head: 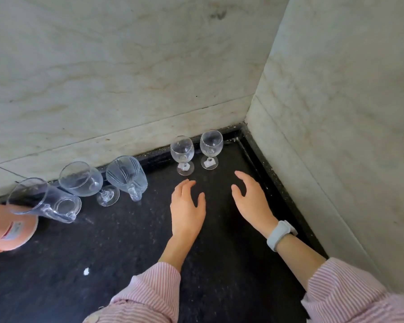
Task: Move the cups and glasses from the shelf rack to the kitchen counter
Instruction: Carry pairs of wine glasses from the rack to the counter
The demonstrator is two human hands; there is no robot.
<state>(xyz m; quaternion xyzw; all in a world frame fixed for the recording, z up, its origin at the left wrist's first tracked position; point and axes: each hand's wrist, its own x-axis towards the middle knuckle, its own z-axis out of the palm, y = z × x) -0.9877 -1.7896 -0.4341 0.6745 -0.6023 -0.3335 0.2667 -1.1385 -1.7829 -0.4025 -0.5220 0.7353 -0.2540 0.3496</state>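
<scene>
Two small stemmed glasses stand upright in the counter's far corner: one (182,152) on the left, the other (211,145) to its right. Further left along the wall stand a ribbed glass mug (127,174), a wider stemmed glass (84,179) and a clear mug (43,201). My left hand (187,206) hovers open just in front of the left small glass, apart from it. My right hand (252,201), with a white watch on the wrist, is open too, below and right of the other small glass. Neither hand holds anything.
The dark stone counter (126,252) meets marble walls behind and on the right. A pink plastic cup (7,229) sits at the left edge, partly cut off. A small white speck (86,271) lies on the counter.
</scene>
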